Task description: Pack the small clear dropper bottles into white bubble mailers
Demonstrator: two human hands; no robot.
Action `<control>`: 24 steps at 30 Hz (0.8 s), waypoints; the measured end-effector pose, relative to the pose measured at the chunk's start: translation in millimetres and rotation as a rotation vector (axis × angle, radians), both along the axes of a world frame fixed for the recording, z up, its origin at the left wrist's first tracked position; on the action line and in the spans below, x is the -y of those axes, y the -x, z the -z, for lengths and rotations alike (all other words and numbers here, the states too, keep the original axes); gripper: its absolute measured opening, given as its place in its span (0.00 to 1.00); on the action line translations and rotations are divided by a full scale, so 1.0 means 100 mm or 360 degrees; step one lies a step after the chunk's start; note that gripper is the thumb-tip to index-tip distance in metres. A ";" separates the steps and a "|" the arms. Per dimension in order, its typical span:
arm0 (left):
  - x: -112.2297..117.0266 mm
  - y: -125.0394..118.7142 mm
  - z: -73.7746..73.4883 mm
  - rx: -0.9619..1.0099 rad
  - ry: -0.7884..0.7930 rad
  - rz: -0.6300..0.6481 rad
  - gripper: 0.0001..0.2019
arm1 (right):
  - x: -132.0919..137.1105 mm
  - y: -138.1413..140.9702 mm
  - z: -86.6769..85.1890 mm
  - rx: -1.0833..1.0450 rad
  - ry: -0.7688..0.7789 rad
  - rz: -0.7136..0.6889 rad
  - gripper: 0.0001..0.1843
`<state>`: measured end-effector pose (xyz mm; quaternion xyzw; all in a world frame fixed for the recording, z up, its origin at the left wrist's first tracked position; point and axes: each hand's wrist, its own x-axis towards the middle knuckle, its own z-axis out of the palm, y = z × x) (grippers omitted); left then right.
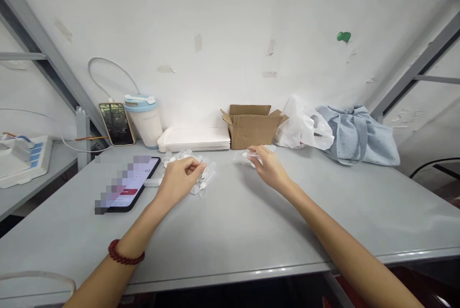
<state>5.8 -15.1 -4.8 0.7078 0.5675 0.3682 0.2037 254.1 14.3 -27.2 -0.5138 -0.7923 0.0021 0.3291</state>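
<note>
left hand (181, 178): back of the hand up, thumb and forefinger tips pressed together over the pile; cannot tell whether anything is between them. a dark red bracelet (125, 254) circles the forearm.
right hand (268, 166): reaching in from the right, thumb and fingers curled at a few clear pieces (271, 148) in front of the box; cannot tell whether it grips them.
tabletop (223, 231): smooth grey, with a phone (143, 184) lying face up left of the pile.
back of table: upright phone (117, 123), blue-lidded cup (145, 123), white stack (196, 139), open cardboard box (249, 133), white plastic bag (304, 123), pale blue cloth bag (373, 138).
wall (230, 20): white, with tape scraps and two green patches.
pile of clear pieces (212, 174): small, see-through, some with thin loops, under and around the left hand.
</note>
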 end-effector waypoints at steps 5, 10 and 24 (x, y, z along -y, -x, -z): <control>0.03 -0.05 -0.01 0.0280 0.0307 0.0262 0.14 | 0.22 0.20 -0.08 -0.0420 0.0040 -0.0223 0.10; 0.05 -0.08 -0.02 0.0315 0.0479 0.0433 0.16 | 0.33 0.31 -0.11 -0.0422 -0.0049 -0.0371 0.10; 0.05 -0.08 -0.02 0.0584 0.0662 0.0614 0.14 | 0.43 0.36 -0.15 -0.0417 -0.0016 -0.0526 0.08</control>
